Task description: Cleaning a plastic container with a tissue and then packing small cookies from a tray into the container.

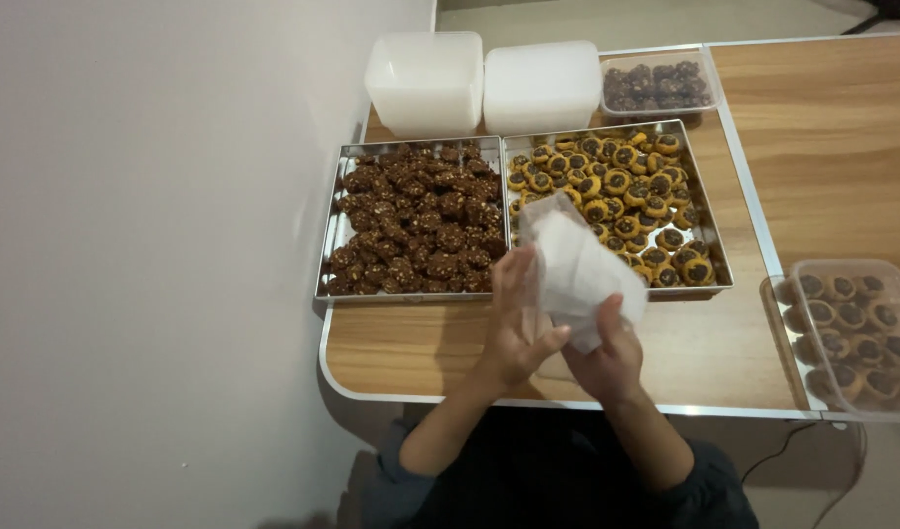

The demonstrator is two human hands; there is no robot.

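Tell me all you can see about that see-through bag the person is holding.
The clear plastic bag looks thin, crinkled and whitish where it folds. It is held up above the table's near edge, tilted, in front of the right-hand tray of round cookies. The left hand touches its left side; the right hand grips it from below. It looks empty.

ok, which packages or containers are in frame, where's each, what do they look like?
Two white plastic tubs: back left, squarish, translucent.
Clear tub: back right, holds dark cookies.
Clear lidded box: right edge, rectangular, holds round cookies.
Thin clear bag: held in both hands, front centre.
No labels or screens.
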